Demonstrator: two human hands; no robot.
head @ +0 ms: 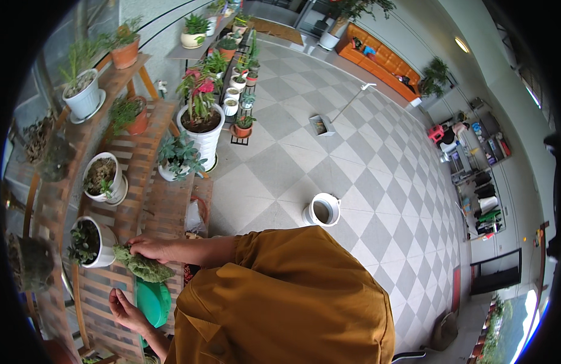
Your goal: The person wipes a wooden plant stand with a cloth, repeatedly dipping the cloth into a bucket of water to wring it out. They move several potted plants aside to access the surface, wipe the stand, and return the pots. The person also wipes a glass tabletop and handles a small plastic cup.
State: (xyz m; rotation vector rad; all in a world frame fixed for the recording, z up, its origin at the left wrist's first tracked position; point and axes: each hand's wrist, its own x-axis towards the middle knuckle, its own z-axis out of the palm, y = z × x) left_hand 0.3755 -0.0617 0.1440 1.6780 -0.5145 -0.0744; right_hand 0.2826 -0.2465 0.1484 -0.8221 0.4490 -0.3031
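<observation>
A bunched, fuzzy green cloth (146,267) is in the grip of my right hand (148,248). One end of the cloth reaches the side of a white flowerpot (106,245), which leans a little and holds dark soil and a small leafy plant (84,241). My left hand (124,311) is lifted over the slatted wooden plant stand (100,284), fingers loosely bent and nothing visible in them. Between that hand and my body is a green plastic container (154,302), partly covered by the cloth and my left arm.
Another white pot (98,173) stands on the shelf, with terracotta pots (137,120) farther along. A large white planter (205,141) is beside the stand. On the tiled floor are a white bucket (323,210) and a long-handled dustpan (321,126).
</observation>
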